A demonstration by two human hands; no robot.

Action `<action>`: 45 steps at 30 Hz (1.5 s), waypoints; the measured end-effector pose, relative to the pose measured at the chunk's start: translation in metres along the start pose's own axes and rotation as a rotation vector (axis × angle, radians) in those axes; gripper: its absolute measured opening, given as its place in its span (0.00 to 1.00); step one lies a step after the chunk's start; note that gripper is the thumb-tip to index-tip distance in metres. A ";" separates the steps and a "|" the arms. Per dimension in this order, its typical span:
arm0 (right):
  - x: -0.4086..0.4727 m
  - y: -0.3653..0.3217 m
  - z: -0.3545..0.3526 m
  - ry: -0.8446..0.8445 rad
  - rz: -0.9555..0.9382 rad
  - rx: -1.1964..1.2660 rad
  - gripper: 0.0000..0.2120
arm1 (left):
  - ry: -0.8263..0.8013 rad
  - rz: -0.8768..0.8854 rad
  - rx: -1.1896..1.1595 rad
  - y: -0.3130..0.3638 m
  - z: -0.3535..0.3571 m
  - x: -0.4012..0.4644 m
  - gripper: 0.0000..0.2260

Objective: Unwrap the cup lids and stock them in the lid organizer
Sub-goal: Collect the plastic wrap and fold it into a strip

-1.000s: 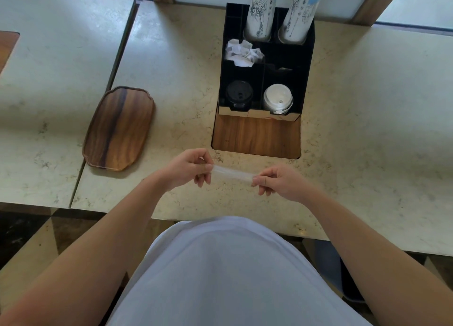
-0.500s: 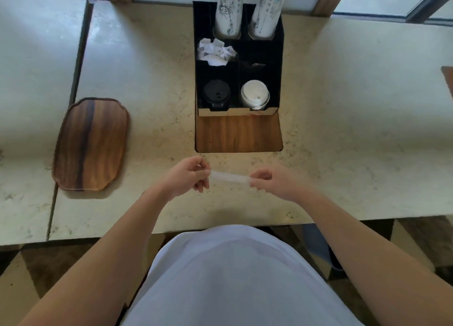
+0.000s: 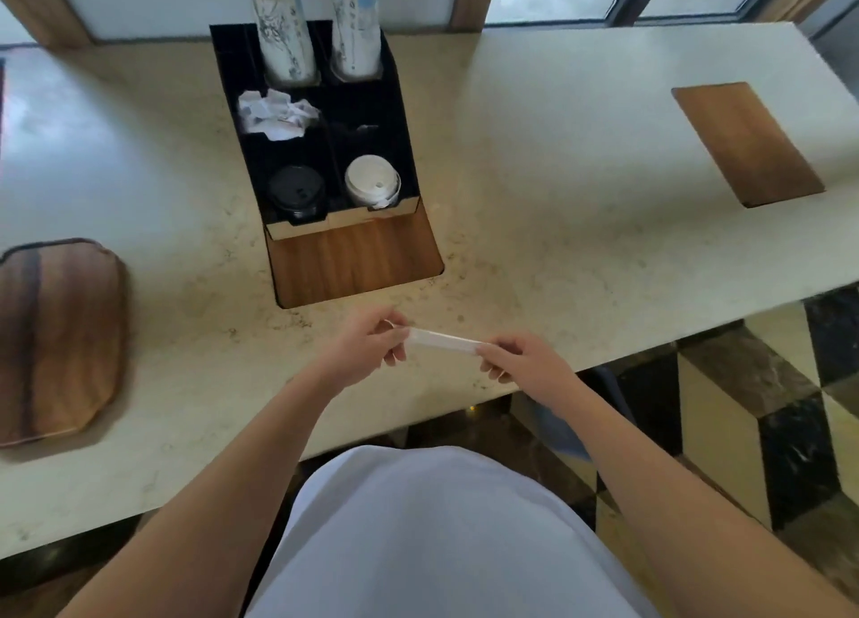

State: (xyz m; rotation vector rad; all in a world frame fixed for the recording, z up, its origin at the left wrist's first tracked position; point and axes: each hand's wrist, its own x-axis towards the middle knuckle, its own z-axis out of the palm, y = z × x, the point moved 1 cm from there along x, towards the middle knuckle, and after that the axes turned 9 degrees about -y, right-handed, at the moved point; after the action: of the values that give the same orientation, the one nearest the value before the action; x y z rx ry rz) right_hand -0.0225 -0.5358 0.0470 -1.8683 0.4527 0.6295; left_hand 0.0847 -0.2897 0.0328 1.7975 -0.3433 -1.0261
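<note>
A clear plastic wrapper (image 3: pixel 441 341), folded or twisted into a narrow strip, stretches between my two hands above the counter's front edge. My left hand (image 3: pixel 367 345) pinches its left end and my right hand (image 3: pixel 516 359) pinches its right end. Behind them stands the black lid organizer (image 3: pixel 402 120) with a wooden front panel. Its front left slot holds black lids (image 3: pixel 295 193); the front right slot holds white lids (image 3: pixel 371 181).
Crumpled white paper (image 3: pixel 276 114) fills a middle slot, and two cup stacks (image 3: pixel 284 36) stand at the organizer's back. A wooden tray (image 3: pixel 56 338) lies at the left. A wooden panel (image 3: pixel 746 143) is set in the marble counter (image 3: pixel 558 175) at the right.
My hands still hold the wrapper strip between them, a little farther apart. The camera has turned to the right, so the organizer and tray sit further left in view.
</note>
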 end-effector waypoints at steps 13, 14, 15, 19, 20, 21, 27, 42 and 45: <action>-0.089 0.156 -0.136 0.228 0.060 0.482 0.05 | 0.041 -0.003 0.071 0.085 0.207 0.089 0.04; -0.098 0.168 -0.143 0.253 0.087 0.520 0.06 | 0.016 -0.008 0.098 0.092 0.223 0.098 0.04; -0.106 0.181 -0.149 0.281 0.113 0.558 0.06 | -0.011 -0.016 0.126 0.098 0.238 0.106 0.04; -0.130 0.223 -0.159 0.391 0.160 0.720 0.07 | -0.021 0.066 0.436 0.118 0.288 0.136 0.07; -0.133 0.232 -0.159 0.436 0.176 0.787 0.06 | -0.004 0.122 0.508 0.124 0.298 0.144 0.10; -0.137 0.241 -0.159 0.490 0.200 0.872 0.06 | -0.001 0.173 0.571 0.129 0.309 0.152 0.12; -0.147 0.298 -0.145 0.767 0.373 1.371 0.05 | -0.189 0.302 1.094 0.144 0.373 0.217 0.26; -0.076 0.397 -0.168 0.936 0.725 1.631 0.02 | -0.118 0.537 1.493 0.138 0.455 0.367 0.26; -0.056 0.414 -0.178 0.906 0.786 1.602 0.03 | -0.119 0.571 1.483 0.135 0.453 0.365 0.26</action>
State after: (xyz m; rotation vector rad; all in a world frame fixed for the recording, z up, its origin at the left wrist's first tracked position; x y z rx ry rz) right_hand -0.2683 -0.8512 -0.1684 -0.2332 1.6808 -0.2459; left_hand -0.0165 -0.8644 -0.0944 2.5615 -1.9353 -0.3679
